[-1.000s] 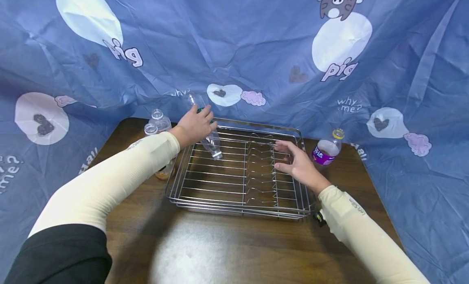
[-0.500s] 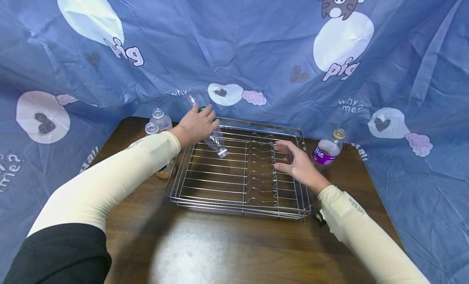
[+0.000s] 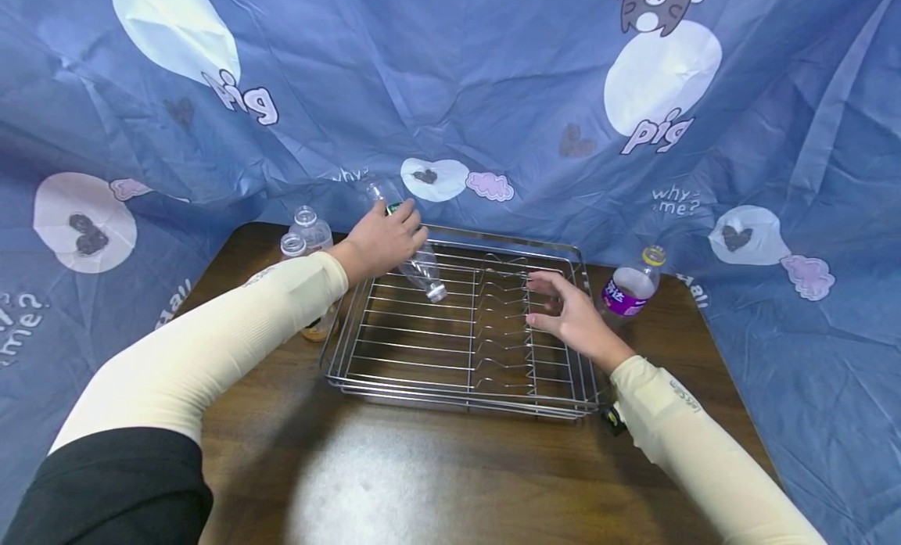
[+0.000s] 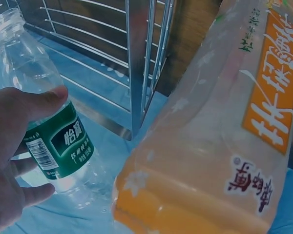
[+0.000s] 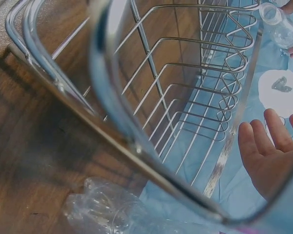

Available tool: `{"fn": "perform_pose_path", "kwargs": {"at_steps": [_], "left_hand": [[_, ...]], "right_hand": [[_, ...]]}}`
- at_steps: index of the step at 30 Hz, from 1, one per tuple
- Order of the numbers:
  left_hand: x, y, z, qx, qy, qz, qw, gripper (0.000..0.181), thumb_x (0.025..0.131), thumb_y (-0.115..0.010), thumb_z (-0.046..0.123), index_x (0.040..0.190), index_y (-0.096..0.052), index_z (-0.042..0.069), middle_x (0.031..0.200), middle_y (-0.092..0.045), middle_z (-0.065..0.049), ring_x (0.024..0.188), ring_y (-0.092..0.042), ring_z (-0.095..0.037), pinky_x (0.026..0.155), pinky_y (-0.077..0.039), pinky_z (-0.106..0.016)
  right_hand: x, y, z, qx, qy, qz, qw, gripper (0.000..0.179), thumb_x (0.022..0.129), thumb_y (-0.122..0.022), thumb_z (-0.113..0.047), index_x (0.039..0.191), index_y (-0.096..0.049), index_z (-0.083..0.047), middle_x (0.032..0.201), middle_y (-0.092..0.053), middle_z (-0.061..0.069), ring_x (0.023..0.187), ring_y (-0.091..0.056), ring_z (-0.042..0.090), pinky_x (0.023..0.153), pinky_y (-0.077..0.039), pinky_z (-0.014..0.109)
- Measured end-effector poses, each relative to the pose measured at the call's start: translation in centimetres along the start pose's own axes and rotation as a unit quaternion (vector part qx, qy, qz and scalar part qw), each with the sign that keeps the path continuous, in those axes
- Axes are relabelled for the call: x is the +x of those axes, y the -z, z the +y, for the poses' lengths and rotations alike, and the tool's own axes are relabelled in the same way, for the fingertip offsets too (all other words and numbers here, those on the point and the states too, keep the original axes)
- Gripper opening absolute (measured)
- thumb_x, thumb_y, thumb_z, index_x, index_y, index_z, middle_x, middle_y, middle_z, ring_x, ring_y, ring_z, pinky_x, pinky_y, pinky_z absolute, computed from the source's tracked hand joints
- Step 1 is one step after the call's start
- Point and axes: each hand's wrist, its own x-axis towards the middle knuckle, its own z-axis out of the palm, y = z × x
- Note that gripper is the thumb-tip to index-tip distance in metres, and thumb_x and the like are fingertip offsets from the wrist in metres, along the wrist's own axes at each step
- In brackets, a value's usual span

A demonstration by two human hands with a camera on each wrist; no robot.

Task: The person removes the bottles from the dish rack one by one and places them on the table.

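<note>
My left hand (image 3: pixel 385 244) grips a clear plastic water bottle (image 3: pixel 425 273) round its middle, over the back left of a wire dish rack (image 3: pixel 450 397). The bottle slants, its capless mouth pointing down and right over the wires. In the left wrist view, thumb and fingers wrap the bottle near its green label (image 4: pixel 63 141). My right hand (image 3: pixel 568 314) hovers at the rack's right side with fingers spread and nothing in them. The right wrist view shows those fingers (image 5: pixel 266 141) beyond the rack's bent wire dividers (image 5: pixel 185 66).
Clear bottles (image 3: pixel 310 226) stand left of the rack, partly behind my left arm. A bottle with orange print (image 4: pixel 210 146) looms close in the left wrist view. At the right stands a yellow-capped bottle with a purple label (image 3: pixel 622 297). Blue printed cloth (image 3: pixel 450 99) hangs behind the table.
The left hand and its bottle have shifted slightly right, the bottle's mouth swinging further over the rack. My right hand has stayed about where it was.
</note>
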Motion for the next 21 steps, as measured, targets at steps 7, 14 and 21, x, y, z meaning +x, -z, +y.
{"fn": "perform_pose_path", "kwargs": {"at_steps": [7, 14, 21], "left_hand": [[-0.1, 0.22, 0.4, 0.002, -0.003, 0.028, 0.9996, 0.044, 0.097, -0.064, 0.013, 0.138, -0.051, 0.004, 0.143, -0.049, -0.023, 0.14, -0.038, -0.04, 0.098, -0.049, -0.059], [-0.1, 0.35, 0.55, -0.012, -0.003, 0.022, 0.9997, 0.046, 0.098, -0.063, 0.013, 0.14, -0.048, 0.004, 0.142, -0.048, -0.023, 0.14, -0.038, -0.041, 0.097, -0.049, -0.059], [-0.05, 0.29, 0.49, -0.024, 0.001, 0.024, 0.9994, 0.051, 0.098, -0.063, 0.016, 0.144, -0.045, 0.002, 0.142, -0.047, -0.024, 0.14, -0.038, -0.041, 0.097, -0.05, -0.058]], "right_hand": [[0.07, -0.03, -0.05, 0.003, -0.003, -0.006, 1.0, 0.067, 0.083, -0.078, 0.004, 0.143, -0.047, 0.001, 0.136, -0.059, 0.023, 0.126, -0.054, 0.037, 0.1, -0.046, 0.058], [0.06, -0.12, 0.02, 0.004, -0.001, -0.004, 1.0, 0.067, 0.082, -0.077, 0.006, 0.142, -0.047, 0.001, 0.135, -0.059, 0.023, 0.126, -0.054, 0.039, 0.1, -0.046, 0.059], [0.03, -0.08, -0.04, 0.001, 0.006, -0.001, 1.0, 0.067, 0.082, -0.078, 0.003, 0.142, -0.048, 0.002, 0.134, -0.06, 0.022, 0.124, -0.055, 0.036, 0.098, -0.046, 0.059]]}}
